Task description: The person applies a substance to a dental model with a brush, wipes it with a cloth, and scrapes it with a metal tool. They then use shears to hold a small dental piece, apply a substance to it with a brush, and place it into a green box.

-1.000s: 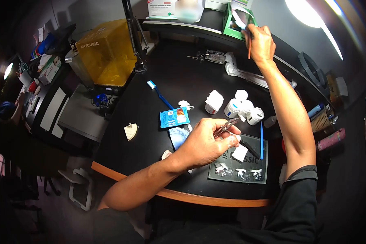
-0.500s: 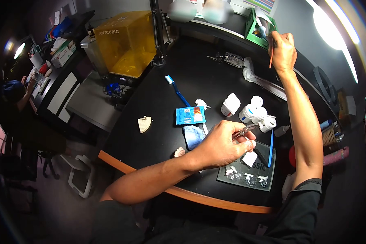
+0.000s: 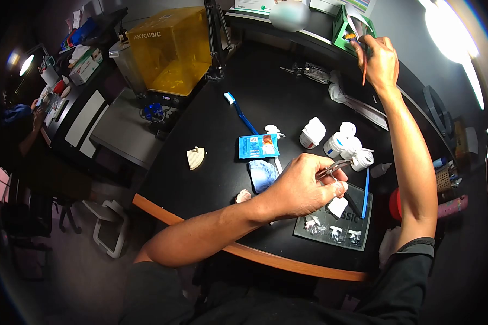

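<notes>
My left hand [image 3: 303, 187] holds metal tweezers [image 3: 335, 168] over the black table, just above a dark glass slab [image 3: 336, 219] that carries small white lumps. My right hand [image 3: 379, 57] is stretched to the far shelf and grips a thin orange-handled brush [image 3: 364, 69], its tip at a green box [image 3: 351, 24]. Several small white jars [image 3: 344, 143] stand between the two hands. A blue packet [image 3: 258, 145] and a blue toothbrush [image 3: 239, 112] lie left of the jars.
A yellow-hooded Anycubic machine [image 3: 171, 49] stands at the back left. A cream wedge-shaped piece [image 3: 195, 157] lies near the table's left edge. A black stand pole [image 3: 216, 38] rises behind it. Another person [image 3: 19, 124] sits at a far left bench. A red container [image 3: 397, 203] is at right.
My right hand has stayed at the green box with the brush. The left hand keeps the tweezers in the same grip. The view has shifted slightly.
</notes>
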Action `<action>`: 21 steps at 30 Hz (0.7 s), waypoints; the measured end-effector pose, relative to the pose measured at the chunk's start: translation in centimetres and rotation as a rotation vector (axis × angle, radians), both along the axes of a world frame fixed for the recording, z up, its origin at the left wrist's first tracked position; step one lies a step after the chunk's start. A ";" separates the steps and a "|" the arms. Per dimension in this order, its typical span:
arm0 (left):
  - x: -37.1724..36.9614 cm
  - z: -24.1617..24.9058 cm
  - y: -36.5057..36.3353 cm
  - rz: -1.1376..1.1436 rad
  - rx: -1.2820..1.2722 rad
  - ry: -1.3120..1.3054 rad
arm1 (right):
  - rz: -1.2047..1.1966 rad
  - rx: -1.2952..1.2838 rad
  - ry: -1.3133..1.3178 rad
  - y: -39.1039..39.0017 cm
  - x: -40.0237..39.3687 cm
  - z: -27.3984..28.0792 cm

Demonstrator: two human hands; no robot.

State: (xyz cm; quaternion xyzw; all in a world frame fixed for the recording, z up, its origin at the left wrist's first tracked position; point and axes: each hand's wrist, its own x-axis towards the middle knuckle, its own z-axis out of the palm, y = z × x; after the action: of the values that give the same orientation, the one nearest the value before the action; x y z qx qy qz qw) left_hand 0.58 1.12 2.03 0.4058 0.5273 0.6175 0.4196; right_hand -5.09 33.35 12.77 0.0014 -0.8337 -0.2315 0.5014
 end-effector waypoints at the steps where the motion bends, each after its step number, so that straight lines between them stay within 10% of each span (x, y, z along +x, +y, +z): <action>1: 0.0 0.0 0.0 0.002 0.012 -0.019 | 0.027 0.003 0.015 -0.4 0.3 0.2; 9: 0.0 0.3 -0.2 -0.013 0.014 -0.007 | 0.325 -0.022 0.141 -3.1 7.6 2.1; 21: 0.8 0.1 -0.2 0.040 -0.023 0.085 | 0.450 -1.039 0.132 -15.5 31.0 -5.8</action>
State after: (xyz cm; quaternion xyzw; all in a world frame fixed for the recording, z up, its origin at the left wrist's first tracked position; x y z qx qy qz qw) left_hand 1.33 0.89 2.12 0.4163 0.5598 0.6017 0.3889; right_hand 25.93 17.89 6.96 -0.0824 -0.7841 0.3217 0.5242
